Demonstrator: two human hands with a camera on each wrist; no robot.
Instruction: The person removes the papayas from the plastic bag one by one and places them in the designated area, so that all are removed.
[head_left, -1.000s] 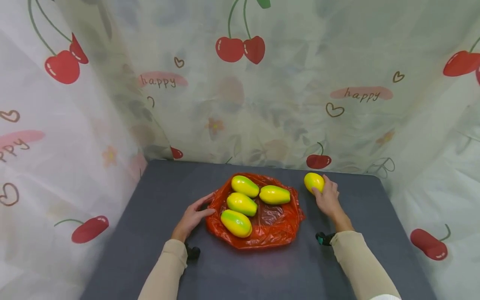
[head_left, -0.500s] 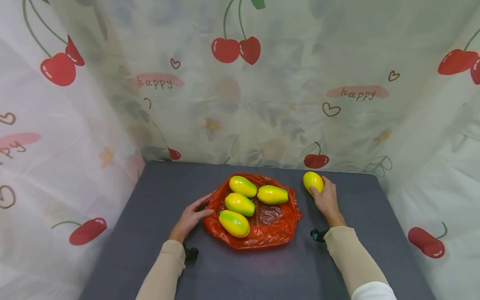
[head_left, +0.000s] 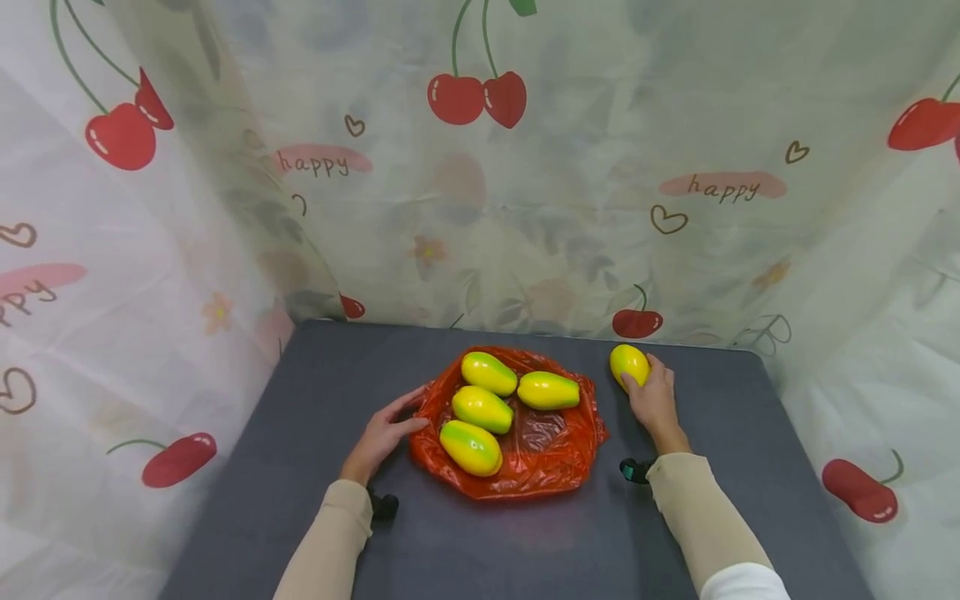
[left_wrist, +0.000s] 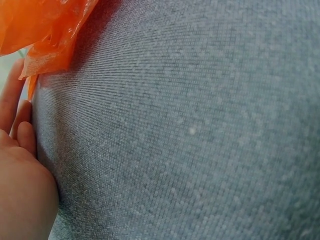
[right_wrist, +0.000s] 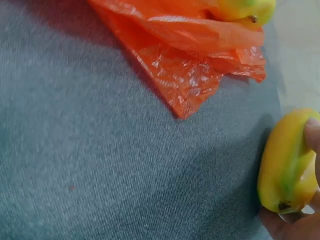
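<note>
Right of the red bag (head_left: pixel 551 473), here's the right hand (head_left: pixel 656 402) gripping a yellow fruit (head_left: pixel 628 367), thumb and fingers round it; left hand (head_left: pixel 384 435), fingers spread, touches the bag's left edge, four more fruits (head_left: pixel 482 408) lying inside its rim.

We record one table (head_left: pixel 525 554), dark grey, far corners rounded; at close range we see a fine woven texture. Landmark: a red plastic bag (head_left: pixel 543 468), spread open directly on the table, its rim crumpled. On the bag's near side we note a faint reddish tint on the grey surface. To the bag's right, apart from it and close to the table's far edge, a yellow fruit (head_left: pixel 627 367); we cannot tell whether its underside touches the table.
</note>
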